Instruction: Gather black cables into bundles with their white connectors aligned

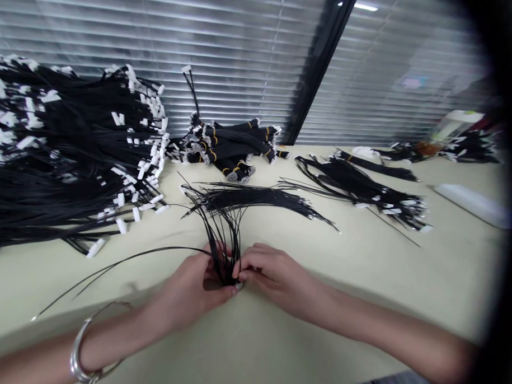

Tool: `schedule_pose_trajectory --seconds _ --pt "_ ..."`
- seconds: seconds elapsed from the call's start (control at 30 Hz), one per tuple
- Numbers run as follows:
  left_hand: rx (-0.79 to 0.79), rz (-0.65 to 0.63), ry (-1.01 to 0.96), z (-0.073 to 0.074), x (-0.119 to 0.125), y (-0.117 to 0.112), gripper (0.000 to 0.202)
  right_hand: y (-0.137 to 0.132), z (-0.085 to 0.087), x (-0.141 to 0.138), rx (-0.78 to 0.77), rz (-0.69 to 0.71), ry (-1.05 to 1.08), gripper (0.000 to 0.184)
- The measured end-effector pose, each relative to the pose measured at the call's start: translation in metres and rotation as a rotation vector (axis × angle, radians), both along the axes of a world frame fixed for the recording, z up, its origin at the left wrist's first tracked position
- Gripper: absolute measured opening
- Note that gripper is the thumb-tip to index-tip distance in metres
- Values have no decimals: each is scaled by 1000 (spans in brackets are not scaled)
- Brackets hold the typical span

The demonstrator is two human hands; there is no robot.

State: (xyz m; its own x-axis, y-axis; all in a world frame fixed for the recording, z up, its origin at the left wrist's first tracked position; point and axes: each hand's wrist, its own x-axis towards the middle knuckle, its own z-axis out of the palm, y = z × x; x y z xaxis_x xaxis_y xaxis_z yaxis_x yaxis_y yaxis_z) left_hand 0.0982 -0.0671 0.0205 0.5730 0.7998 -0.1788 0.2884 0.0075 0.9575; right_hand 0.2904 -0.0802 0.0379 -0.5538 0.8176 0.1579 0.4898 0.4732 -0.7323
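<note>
Head view: our left hand (189,285) grips the black wire bunch (227,265) over the table (242,348), our right hand (278,277) pinching its near end — a slack hold could let it slip uneven — and stray strands (170,247) trailing left might catch our bracelet (77,348).

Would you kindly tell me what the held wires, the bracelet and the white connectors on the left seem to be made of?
Held wires: probably matte black plastic over metal; one strand ends in a bright tip.
Bracelet: likely polished silvery metal, given its highlights.
White connectors: perhaps dull moulded plastic, opaque and blocky.
</note>
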Motion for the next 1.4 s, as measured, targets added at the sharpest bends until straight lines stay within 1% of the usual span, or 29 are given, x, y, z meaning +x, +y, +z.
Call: schedule_pose_trajectory --seconds 0.17,0.3,0.37,0.5,0.6,0.7,0.8,0.87,0.97,1.13,1.4 --pt "2 16 14 -1 0 0 29 -2 -4 0 132 44 -81 22" --pt "50 24 26 -3 1 0 25 -6 -10 -1 247 44 -107 24" --pt "84 17 50 -4 1 1 23 -8 -12 -4 270 27 -77 23" --pt "100 -3 50 -4 0 2 23 -11 -13 -8 211 -27 39 15" --pt "73 2 16 -2 0 1 27 -11 -10 -9 82 -128 61 9" --pt "53 -6 -19 1 0 0 26 -8 -6 -10 -81 -224 79 6" --pt "21 -6 -49 3 1 0 24 -5 -6 -11 -191 -266 111 6" --pt "12 -1 -38 4 1 0 24 -4 -7 -12 -223 -278 133 7" --pt "13 4 -6 4 1 0 24 -5 -8 -12 -220 -273 136 8" --pt "13 -7 -34 4 1 0 25 -5 -4 -11 -128 -231 81 8" --pt "3 -5 -35 0 -1 -1 26 -3 -4 -7 -83 -194 83 8"
